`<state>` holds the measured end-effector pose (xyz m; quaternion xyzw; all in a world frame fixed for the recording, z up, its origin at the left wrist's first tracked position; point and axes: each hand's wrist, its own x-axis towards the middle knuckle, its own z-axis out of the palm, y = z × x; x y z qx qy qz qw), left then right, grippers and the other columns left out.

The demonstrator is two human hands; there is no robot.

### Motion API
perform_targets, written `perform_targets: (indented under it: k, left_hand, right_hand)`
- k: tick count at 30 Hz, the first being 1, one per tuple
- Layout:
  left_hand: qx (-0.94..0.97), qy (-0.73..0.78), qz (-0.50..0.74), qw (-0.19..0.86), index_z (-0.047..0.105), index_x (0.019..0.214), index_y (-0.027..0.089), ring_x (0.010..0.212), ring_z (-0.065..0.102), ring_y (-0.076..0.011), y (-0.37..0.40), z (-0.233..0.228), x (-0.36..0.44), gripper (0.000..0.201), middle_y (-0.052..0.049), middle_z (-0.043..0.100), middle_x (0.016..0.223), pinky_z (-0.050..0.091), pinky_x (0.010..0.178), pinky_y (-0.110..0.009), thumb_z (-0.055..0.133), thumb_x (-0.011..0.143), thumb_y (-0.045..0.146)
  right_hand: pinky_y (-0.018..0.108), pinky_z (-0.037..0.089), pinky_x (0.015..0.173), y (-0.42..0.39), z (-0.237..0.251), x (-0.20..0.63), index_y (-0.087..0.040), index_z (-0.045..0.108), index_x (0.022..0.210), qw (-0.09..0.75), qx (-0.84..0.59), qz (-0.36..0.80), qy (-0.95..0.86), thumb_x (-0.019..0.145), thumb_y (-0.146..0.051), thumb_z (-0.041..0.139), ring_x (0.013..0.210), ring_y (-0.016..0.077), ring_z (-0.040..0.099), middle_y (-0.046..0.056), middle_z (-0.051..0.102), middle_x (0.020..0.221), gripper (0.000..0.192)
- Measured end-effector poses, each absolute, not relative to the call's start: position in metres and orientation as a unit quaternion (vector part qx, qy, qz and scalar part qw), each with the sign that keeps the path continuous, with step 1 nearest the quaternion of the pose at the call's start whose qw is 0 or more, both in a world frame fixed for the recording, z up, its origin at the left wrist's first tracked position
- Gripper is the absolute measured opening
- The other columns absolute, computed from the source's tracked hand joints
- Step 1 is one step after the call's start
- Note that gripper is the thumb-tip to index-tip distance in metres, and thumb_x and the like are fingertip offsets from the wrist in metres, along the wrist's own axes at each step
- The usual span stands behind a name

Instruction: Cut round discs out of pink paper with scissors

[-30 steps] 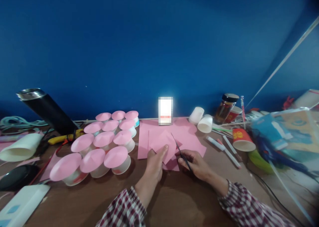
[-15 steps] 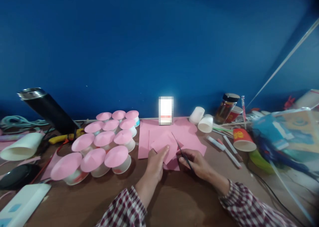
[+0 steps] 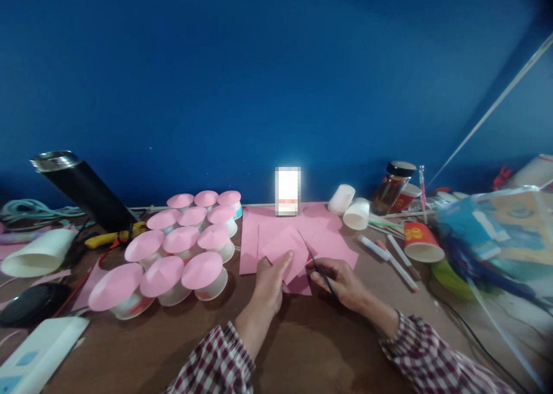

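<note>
Two hands work mid-bench: the left hand [image 3: 270, 277] pinches a pink paper piece [image 3: 283, 250] just beyond it; the right hand [image 3: 341, 279] grips thin scissors [image 3: 314, 261] beside the paper.

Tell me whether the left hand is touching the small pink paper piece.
Touching. The head view shows the left hand with its thumb laid over the near edge of the small pink paper piece, no gap between them, while the right hand holds a thin dark tool.

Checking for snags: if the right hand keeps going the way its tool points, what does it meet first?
Probably the pink paper piece that the left hand grips; the right hand holds the thin dark tool beside it. Depth unclear.
</note>
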<state>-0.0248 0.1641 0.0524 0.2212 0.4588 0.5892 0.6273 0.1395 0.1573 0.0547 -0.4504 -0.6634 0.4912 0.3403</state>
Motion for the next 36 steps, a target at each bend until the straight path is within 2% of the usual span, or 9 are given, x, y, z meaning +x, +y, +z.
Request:
perform_targets:
  k: [12, 26, 30, 36]
  left_hand:
    - [0.200, 0.486, 0.587, 0.616, 0.057, 0.087, 0.016, 0.081, 0.065, -0.0237, 0.1646, 0.0483, -0.0259, 0.035, -0.010, 0.068, 0.084, 0.051, 0.072, -0.034, 0.076, 0.062, 0.031]
    - [0.262, 0.417, 0.589, 0.641, 0.062, 0.086, 0.010, 0.080, 0.067, -0.0264, 0.1606, 0.0565, -0.0260, 0.038, -0.012, 0.071, 0.076, 0.053, 0.067, -0.031, 0.079, 0.059, 0.032]
    - [0.257, 0.425, 0.582, 0.643, 0.063, 0.080, 0.010, 0.079, 0.067, -0.0263, 0.1604, 0.0582, -0.0259, 0.035, -0.012, 0.071, 0.076, 0.053, 0.068, -0.032, 0.078, 0.059, 0.033]
    - [0.243, 0.437, 0.580, 0.643, 0.061, 0.085, 0.011, 0.077, 0.067, -0.0263, 0.1618, 0.0545, -0.0259, 0.037, -0.013, 0.070, 0.078, 0.053, 0.067, -0.033, 0.077, 0.061, 0.035]
  right_hand:
    - [0.021, 0.038, 0.045, 0.1571, 0.0522, 0.1398, -0.011, 0.064, 0.096, 0.337, -0.458, 0.482, -0.667, 0.081, -0.042, 0.061, 0.048, 0.0099, 0.045, -0.002, 0.053, 0.057, 0.034]
    - [0.021, 0.038, 0.045, 0.1568, 0.0564, 0.1400, -0.009, 0.063, 0.096, 0.344, -0.448, 0.506, -0.652, 0.081, -0.042, 0.061, 0.050, 0.0106, 0.048, 0.000, 0.055, 0.060, 0.037]
    - [0.021, 0.038, 0.045, 0.1569, 0.0561, 0.1405, -0.009, 0.063, 0.096, 0.341, -0.451, 0.493, -0.661, 0.082, -0.042, 0.060, 0.050, 0.0102, 0.047, 0.000, 0.055, 0.060, 0.036]
    - [0.021, 0.038, 0.045, 0.1571, 0.0564, 0.1400, -0.011, 0.064, 0.095, 0.344, -0.459, 0.484, -0.660, 0.081, -0.043, 0.060, 0.048, 0.0102, 0.045, -0.002, 0.051, 0.056, 0.035]
